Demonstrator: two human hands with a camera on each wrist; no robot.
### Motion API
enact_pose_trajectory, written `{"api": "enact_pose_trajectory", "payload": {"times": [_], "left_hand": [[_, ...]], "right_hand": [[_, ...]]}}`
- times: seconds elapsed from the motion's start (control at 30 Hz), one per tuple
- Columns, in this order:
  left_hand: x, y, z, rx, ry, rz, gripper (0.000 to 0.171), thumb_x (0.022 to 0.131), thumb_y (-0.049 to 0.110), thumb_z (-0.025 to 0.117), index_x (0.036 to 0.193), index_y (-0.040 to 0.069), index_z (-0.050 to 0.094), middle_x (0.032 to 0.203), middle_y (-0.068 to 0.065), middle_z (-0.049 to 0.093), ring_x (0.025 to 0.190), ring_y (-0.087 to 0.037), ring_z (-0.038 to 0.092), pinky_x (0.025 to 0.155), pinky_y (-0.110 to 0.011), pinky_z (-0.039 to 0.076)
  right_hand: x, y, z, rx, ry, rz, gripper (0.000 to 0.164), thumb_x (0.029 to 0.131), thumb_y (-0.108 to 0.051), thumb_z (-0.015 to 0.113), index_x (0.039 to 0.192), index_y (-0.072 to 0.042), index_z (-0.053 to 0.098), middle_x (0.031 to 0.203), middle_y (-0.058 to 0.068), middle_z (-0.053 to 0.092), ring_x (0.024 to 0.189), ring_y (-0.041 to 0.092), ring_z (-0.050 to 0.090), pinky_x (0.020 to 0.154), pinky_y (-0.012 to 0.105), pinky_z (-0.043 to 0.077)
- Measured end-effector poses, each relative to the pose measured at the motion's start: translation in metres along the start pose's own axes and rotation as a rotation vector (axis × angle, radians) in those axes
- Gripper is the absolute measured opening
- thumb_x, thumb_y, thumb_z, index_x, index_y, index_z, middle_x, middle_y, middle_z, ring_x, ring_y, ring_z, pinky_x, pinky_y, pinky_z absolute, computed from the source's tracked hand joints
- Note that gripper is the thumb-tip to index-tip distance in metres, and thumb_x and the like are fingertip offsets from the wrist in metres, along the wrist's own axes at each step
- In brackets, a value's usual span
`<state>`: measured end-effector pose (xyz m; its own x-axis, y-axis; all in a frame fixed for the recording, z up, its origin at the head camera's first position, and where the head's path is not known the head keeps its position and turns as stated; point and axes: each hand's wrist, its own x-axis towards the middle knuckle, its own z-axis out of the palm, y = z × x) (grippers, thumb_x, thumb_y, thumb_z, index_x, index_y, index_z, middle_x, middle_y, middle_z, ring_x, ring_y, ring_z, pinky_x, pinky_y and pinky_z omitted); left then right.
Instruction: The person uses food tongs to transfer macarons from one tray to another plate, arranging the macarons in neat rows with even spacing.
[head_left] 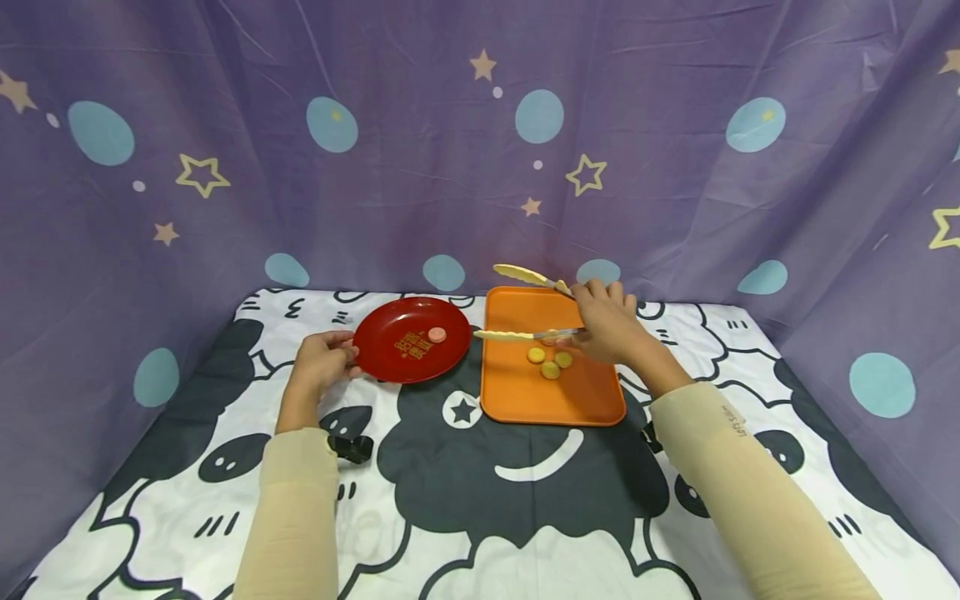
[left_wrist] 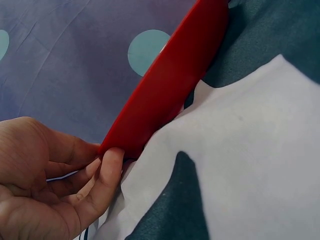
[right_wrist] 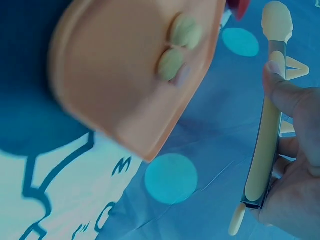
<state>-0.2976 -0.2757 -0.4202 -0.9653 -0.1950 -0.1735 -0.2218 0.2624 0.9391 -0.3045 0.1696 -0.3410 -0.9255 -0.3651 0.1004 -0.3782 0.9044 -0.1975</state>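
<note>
My left hand [head_left: 321, 360] pinches the left rim of a red plate [head_left: 378, 354] with gold print; the left wrist view shows thumb and fingers [left_wrist: 111, 172] on its edge. A round pink slice [head_left: 437, 335] lies on the plate. My right hand [head_left: 611, 323] grips a pair of cream-tipped tongs [right_wrist: 265, 150], their two arms spread apart above an orange tray [head_left: 551, 408]. Between the tong tips there is nothing. Several round yellowish slices [head_left: 551, 370] lie on the tray, and a pinkish slice [right_wrist: 181, 75] beside them is partly hidden.
The plate stands left of the tray, close to it, on a black-and-white sheep-patterned cloth [head_left: 367, 533]. A purple curtain [head_left: 450, 125] with stars and dots rises directly behind them. A black strap piece [head_left: 352, 448] sits at the left wrist.
</note>
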Motion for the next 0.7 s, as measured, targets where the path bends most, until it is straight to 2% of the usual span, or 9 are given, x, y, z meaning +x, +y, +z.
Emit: {"api": "enact_pose_trajectory", "payload": {"times": [0.17, 0.37, 0.5, 0.7], "left_hand": [[0.000, 0.000, -0.001, -0.001, -0.001, 0.002, 0.047, 0.100, -0.002, 0.053, 0.147, -0.003, 0.049, 0.121, -0.015, 0.054, 0.079, -0.011, 0.063, 0.069, -0.025, 0.061], [-0.001, 0.002, 0.000, 0.009, -0.002, -0.019, 0.048, 0.101, -0.001, 0.053, 0.149, -0.001, 0.048, 0.126, -0.016, 0.054, 0.084, -0.015, 0.063, 0.072, -0.026, 0.061], [-0.003, 0.002, 0.000, 0.013, -0.005, -0.017, 0.048, 0.102, 0.000, 0.054, 0.149, -0.001, 0.048, 0.130, -0.017, 0.054, 0.085, -0.015, 0.064, 0.072, -0.026, 0.062], [-0.002, 0.000, 0.000, 0.005, -0.008, 0.004, 0.048, 0.101, -0.001, 0.053, 0.148, -0.003, 0.048, 0.130, -0.019, 0.054, 0.083, -0.012, 0.064, 0.072, -0.026, 0.062]], "right_hand": [[-0.008, 0.015, 0.002, -0.009, -0.007, 0.002, 0.088, 0.088, -0.043, 0.080, 0.155, -0.005, 0.036, 0.137, 0.019, 0.041, 0.109, 0.039, 0.032, 0.083, 0.051, 0.025], [-0.025, 0.036, 0.005, -0.021, 0.016, -0.016, 0.079, 0.087, -0.043, 0.082, 0.145, -0.005, 0.045, 0.129, 0.018, 0.045, 0.109, 0.040, 0.033, 0.083, 0.054, 0.026], [-0.038, 0.045, 0.005, -0.029, 0.028, -0.033, 0.077, 0.086, -0.040, 0.083, 0.143, -0.001, 0.047, 0.127, 0.019, 0.047, 0.108, 0.040, 0.035, 0.080, 0.052, 0.028], [-0.051, 0.059, 0.006, -0.038, 0.014, -0.034, 0.078, 0.086, -0.040, 0.083, 0.144, -0.003, 0.047, 0.126, 0.018, 0.048, 0.104, 0.037, 0.036, 0.078, 0.049, 0.027]]}}
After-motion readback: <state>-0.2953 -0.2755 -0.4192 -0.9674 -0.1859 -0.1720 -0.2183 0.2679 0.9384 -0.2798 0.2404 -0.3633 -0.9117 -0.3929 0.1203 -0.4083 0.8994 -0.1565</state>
